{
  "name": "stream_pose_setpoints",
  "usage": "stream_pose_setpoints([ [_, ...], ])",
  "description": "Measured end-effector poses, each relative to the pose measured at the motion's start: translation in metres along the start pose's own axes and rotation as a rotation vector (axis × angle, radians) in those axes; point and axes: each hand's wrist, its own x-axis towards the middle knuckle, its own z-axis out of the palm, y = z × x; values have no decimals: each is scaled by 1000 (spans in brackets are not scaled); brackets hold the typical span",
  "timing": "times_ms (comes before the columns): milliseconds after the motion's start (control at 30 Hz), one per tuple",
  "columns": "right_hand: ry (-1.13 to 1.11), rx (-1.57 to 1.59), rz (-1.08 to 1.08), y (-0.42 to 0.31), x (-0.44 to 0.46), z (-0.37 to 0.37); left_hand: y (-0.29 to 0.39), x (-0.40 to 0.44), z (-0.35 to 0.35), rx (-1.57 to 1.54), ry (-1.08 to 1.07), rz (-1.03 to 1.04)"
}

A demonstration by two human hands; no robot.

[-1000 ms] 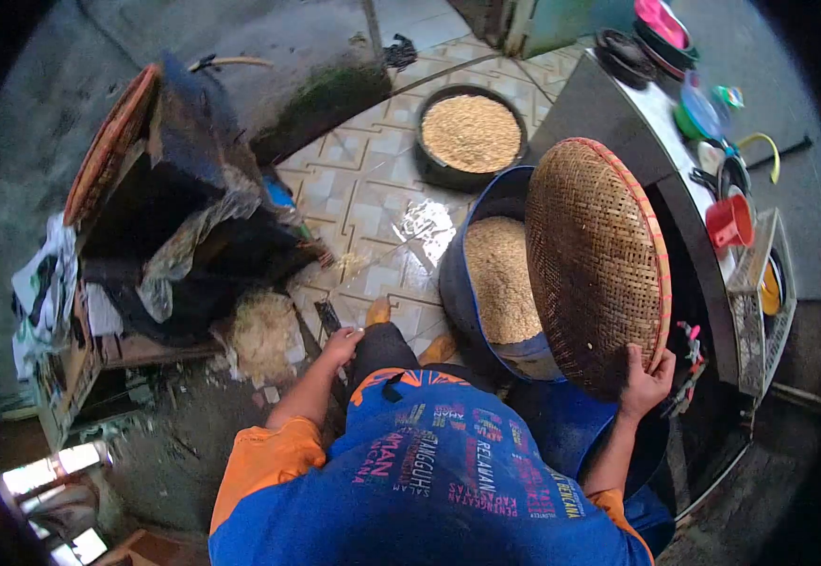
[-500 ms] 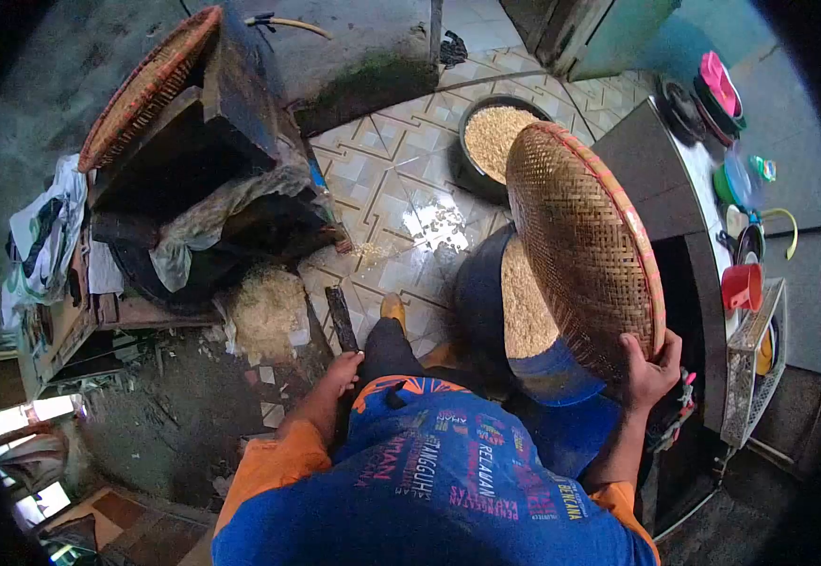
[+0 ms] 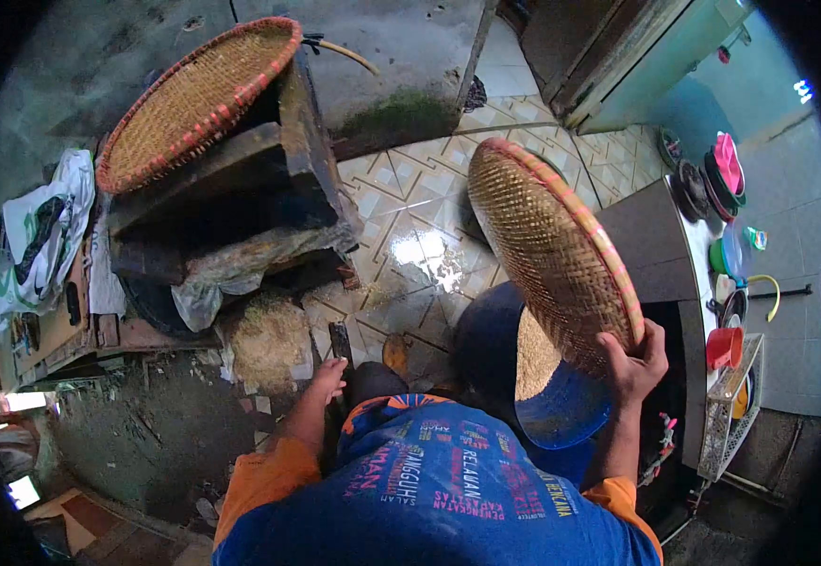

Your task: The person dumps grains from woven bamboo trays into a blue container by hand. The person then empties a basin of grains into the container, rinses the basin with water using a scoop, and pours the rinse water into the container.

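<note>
My right hand (image 3: 635,363) grips the rim of a round woven bamboo winnowing tray (image 3: 552,250), thumb on one side of the edge. The tray is tilted up on its side over a blue drum (image 3: 561,415). Pale grains or split beans (image 3: 535,354) fill part of the drum; the tray covers the rest of its mouth. My left hand (image 3: 327,381) hangs low beside my leg with loosely curled fingers, and nothing shows in it. Close to it, a dark narrow strip of wood (image 3: 340,344) lies on the floor.
Another woven tray (image 3: 198,108) leans on a dark sooty stove-like block (image 3: 203,179) at left. A pale heap (image 3: 269,344) lies on the floor below it. On the right, a counter (image 3: 698,255) carries a red cup (image 3: 724,347) and dishes. The tiled floor (image 3: 410,203) looks wet.
The tray in my right hand has shifted up and left and now hides the dark bucket of pale grains. My view has turned, bringing the leaning tray more fully into sight.
</note>
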Motion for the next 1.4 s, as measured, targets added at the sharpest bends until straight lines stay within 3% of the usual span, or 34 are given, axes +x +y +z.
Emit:
stream_pose_setpoints([
  [33, -16, -91, -41, -8, 4, -6, -9, -12, 1, -10, 14, 13],
  [200, -20, 28, -89, -21, 15, -22, -33, -77, -3, -119, 77, 62],
  [300, -74, 109, -9, -38, 21, -39, -46, -111, 1, -178, 96, 61],
  [467, -60, 175, -117, -45, 53, -30, -41, -122, 13, -249, 144, 33],
  [600, -29, 291, -85, -65, 98, -16, -34, -131, 21, -325, 160, 43],
  [733, 46, 172, -601, -83, 145, -2, -28, -145, 27, -399, 215, 124],
  [833, 227, 97, -962, -117, 174, 4, -41, -156, 36, -489, 245, 129],
  [933, 294, 118, -1100, -125, 196, 13, -67, -153, 38, -495, 234, 65],
  [1000, 319, 108, -1154, -129, 210, 14, -86, -131, 32, -628, 86, 9],
  [1100, 335, 110, -1231, -135, 225, 18, -66, -166, 57, -626, 226, 43],
  [1233, 289, 86, -1279, -138, 238, 15, -51, -147, 54, -546, 91, -6],
  [1400, 323, 140, -1288, -146, 267, 20, 13, -139, 53, -523, 240, 178],
])
